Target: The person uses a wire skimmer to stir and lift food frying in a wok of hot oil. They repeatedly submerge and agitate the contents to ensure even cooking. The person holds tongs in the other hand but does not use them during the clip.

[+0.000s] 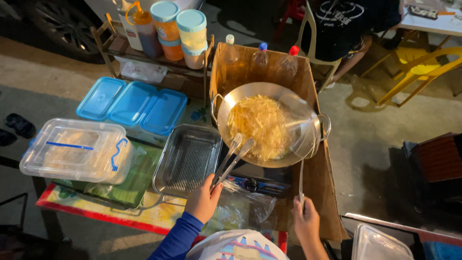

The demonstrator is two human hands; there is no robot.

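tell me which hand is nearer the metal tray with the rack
Left. The left hand, holding tongs, sits at the tray's near right corner; the right hand is farther right, gripping the skimmer handle.

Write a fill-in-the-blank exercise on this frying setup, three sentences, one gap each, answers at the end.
1. The left hand holds metal ____ that point toward the wok.
2. The right hand grips the long handle of a wire ____ that rests in the wok.
3. The metal tray left of the wok has a wire rack in it and holds ____ food.

Missing words: tongs; skimmer; no
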